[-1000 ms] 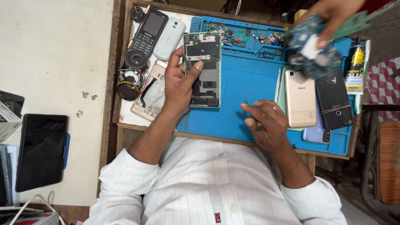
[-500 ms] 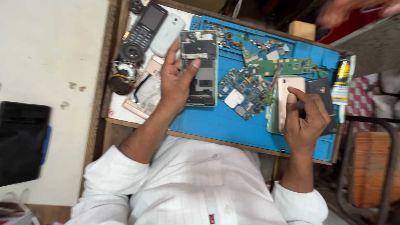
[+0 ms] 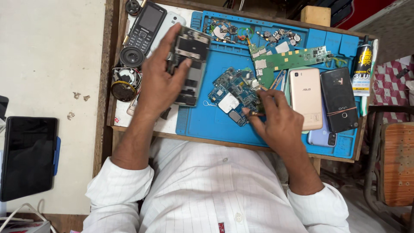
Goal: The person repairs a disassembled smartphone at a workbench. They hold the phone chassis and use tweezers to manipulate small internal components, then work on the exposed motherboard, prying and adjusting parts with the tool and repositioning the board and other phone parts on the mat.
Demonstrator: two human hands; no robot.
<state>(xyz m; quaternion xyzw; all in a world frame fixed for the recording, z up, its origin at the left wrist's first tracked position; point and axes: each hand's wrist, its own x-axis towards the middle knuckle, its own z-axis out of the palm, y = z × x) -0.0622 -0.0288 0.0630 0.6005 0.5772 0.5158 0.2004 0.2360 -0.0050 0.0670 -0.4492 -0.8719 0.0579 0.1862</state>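
Note:
My left hand (image 3: 160,82) grips an opened phone body (image 3: 189,64) with its back cover off, lifted slightly over the left side of the blue work mat (image 3: 202,121). My right hand (image 3: 276,123) rests on the mat with its fingertips pinching the edge of a blue circuit board (image 3: 230,92) that lies at the mat's middle. A green circuit board (image 3: 286,60) lies just beyond it, toward the back.
A gold phone (image 3: 305,98), a black phone (image 3: 339,99) and a bluish phone (image 3: 321,137) lie at the mat's right. A glue bottle (image 3: 361,64) stands far right. A keypad phone (image 3: 145,28), a white phone and round speakers (image 3: 130,57) sit at left. A dark tablet (image 3: 26,157) lies far left.
My right hand moved left from the gold phone to the blue circuit board. My left hand shifted the opened phone body and tilted it. The other person's hand at the top right is gone.

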